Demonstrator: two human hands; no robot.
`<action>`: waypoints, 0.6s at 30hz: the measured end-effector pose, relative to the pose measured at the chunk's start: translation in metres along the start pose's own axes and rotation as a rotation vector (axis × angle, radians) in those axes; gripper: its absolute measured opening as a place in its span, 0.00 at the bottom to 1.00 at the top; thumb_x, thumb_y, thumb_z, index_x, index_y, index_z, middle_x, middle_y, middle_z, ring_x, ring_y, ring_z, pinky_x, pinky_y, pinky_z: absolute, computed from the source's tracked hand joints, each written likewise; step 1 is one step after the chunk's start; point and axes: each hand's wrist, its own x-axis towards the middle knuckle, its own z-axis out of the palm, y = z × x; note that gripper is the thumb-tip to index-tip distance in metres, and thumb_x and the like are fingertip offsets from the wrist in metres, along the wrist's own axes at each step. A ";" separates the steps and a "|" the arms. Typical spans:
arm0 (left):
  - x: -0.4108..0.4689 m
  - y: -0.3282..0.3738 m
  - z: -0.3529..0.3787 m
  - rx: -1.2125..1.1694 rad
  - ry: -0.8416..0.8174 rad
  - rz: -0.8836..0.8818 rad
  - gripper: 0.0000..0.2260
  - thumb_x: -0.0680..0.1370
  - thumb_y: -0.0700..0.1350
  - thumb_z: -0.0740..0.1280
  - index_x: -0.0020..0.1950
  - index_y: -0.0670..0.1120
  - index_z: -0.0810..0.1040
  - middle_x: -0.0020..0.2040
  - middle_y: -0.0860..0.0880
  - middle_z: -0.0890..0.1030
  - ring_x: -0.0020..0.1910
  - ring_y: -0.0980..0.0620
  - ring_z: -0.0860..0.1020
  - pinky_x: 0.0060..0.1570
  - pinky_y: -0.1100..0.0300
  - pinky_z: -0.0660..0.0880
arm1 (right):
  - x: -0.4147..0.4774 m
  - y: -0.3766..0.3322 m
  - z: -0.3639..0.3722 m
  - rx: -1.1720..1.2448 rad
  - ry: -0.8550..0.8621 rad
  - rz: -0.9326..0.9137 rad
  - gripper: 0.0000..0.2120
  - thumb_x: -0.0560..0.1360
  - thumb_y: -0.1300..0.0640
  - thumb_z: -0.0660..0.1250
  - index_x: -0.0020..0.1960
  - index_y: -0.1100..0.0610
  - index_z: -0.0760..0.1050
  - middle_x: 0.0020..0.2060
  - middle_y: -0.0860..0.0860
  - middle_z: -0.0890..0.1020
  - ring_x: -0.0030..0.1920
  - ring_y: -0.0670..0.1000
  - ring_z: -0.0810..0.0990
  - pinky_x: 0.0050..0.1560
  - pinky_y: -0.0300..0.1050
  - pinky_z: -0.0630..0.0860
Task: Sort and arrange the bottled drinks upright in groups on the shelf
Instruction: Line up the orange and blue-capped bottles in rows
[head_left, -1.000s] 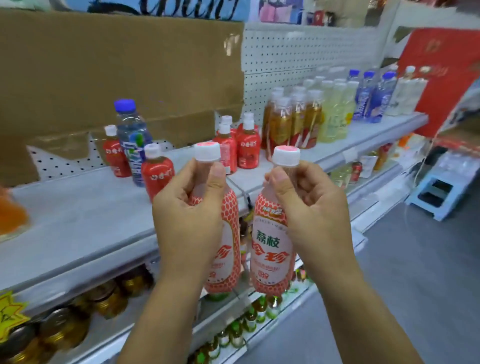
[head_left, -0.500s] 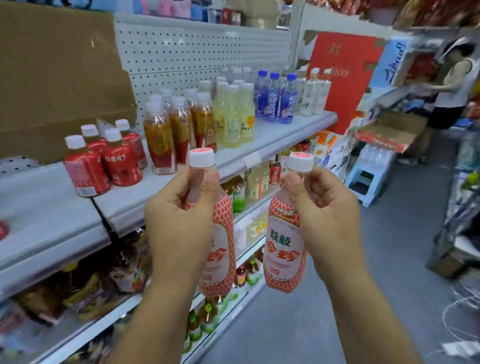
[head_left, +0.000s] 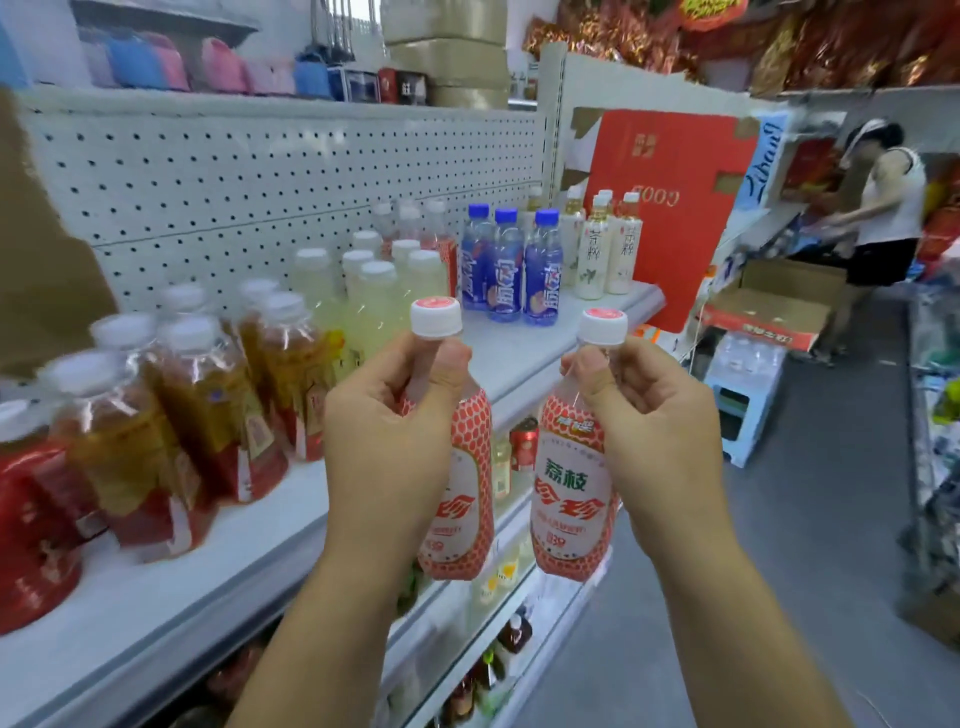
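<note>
Gripping left bottle, left hand; right bottle, right hand; three blue-capped bottles shelved.

Your left hand and right hand are bare, as are both forearms right down to the bottom edge of the view, and your thumbnails look short and plain.

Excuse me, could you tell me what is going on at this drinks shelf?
A person is stocking drinks. The left hand grips a red-and-white bottle by its neck, and the right hand grips a matching bottle. Both are held upright in front of the shelf, not yet placed. Amber bottles, pale yellow bottles and blue-capped bottles stand grouped there.
</note>
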 end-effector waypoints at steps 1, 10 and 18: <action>0.013 -0.005 0.010 0.001 -0.003 -0.004 0.09 0.79 0.49 0.68 0.56 0.48 0.84 0.49 0.54 0.87 0.52 0.50 0.84 0.57 0.42 0.79 | 0.017 0.005 0.001 0.005 0.006 -0.006 0.06 0.79 0.53 0.69 0.52 0.53 0.82 0.47 0.49 0.87 0.51 0.51 0.85 0.58 0.56 0.81; 0.132 -0.060 0.095 0.003 0.055 0.021 0.10 0.81 0.49 0.66 0.62 0.52 0.81 0.54 0.57 0.85 0.58 0.55 0.82 0.62 0.45 0.77 | 0.181 0.062 0.009 0.157 -0.066 -0.064 0.14 0.80 0.53 0.68 0.63 0.57 0.80 0.54 0.48 0.86 0.58 0.47 0.83 0.60 0.46 0.80; 0.229 -0.145 0.174 0.109 0.274 0.076 0.09 0.83 0.44 0.65 0.61 0.51 0.81 0.54 0.57 0.85 0.56 0.60 0.82 0.59 0.58 0.77 | 0.319 0.153 0.047 0.213 -0.377 -0.012 0.12 0.80 0.57 0.68 0.62 0.57 0.81 0.52 0.48 0.87 0.54 0.46 0.84 0.60 0.51 0.80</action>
